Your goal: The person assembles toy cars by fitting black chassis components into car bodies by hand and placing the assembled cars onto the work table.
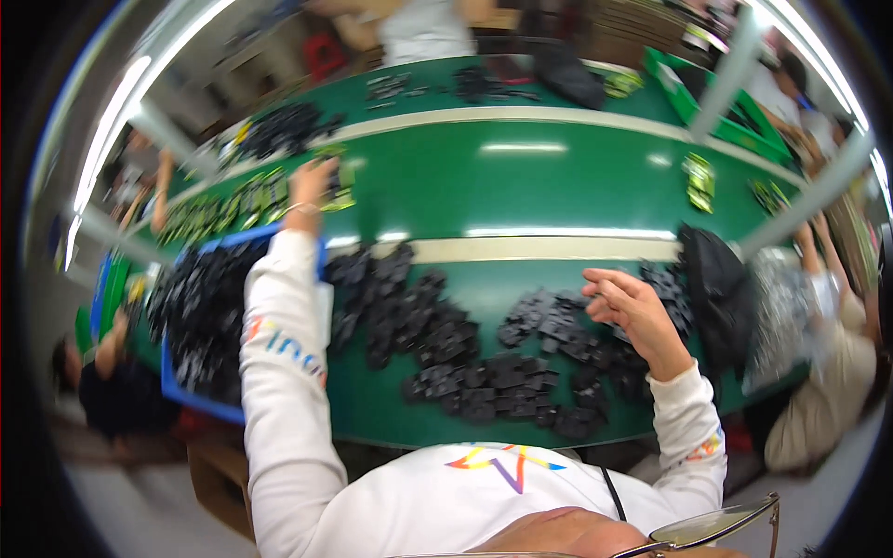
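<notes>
My left hand [314, 184] reaches far out over the green belt [437, 177], at the right end of a row of yellow-green packets [249, 199]. One packet [340, 177] lies beside and partly under its fingers, which are blurred; whether they grip it is unclear. Above the near table, my right hand [629, 312] hovers with fingers loosely bent and apart, holding nothing visible. Below and left of it lie heaps of small dark plastic parts: greyer ones [544, 321] and blacker ones [502, 383]. More black parts [395, 296] spread toward the left.
A blue bin [206, 402] heaped with black parts [209, 316] stands at my left. To the right are a black bag [714, 302] and a clear plastic bag [778, 316]. Across the belt sit a green crate [730, 126] and more dark parts [279, 128]. Other people work around the tables.
</notes>
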`<state>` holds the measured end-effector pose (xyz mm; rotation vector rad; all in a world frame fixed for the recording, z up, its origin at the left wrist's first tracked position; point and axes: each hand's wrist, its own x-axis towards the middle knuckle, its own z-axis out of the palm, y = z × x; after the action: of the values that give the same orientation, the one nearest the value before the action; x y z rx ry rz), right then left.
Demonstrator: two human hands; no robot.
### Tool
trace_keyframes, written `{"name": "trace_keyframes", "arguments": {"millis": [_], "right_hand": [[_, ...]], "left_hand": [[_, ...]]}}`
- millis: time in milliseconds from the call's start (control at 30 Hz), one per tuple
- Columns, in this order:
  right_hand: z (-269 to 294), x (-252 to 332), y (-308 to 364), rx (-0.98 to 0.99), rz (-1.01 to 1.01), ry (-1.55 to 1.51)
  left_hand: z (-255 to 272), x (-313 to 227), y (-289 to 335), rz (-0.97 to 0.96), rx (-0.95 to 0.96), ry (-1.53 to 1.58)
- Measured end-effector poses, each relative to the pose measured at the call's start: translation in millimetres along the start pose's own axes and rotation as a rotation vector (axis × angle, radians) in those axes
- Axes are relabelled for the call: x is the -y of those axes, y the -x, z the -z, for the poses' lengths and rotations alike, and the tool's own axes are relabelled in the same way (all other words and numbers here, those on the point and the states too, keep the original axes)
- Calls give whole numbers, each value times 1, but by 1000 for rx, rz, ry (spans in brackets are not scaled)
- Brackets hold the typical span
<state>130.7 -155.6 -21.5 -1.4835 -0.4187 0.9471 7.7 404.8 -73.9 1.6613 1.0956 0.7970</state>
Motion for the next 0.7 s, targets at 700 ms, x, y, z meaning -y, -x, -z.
{"name": "trace_keyframes", "arguments": {"millis": [700], "right_hand": [[339,14,-172,-850,225,1028]], "left_hand": [[45,153,-190,-357,344,-1632]]}}
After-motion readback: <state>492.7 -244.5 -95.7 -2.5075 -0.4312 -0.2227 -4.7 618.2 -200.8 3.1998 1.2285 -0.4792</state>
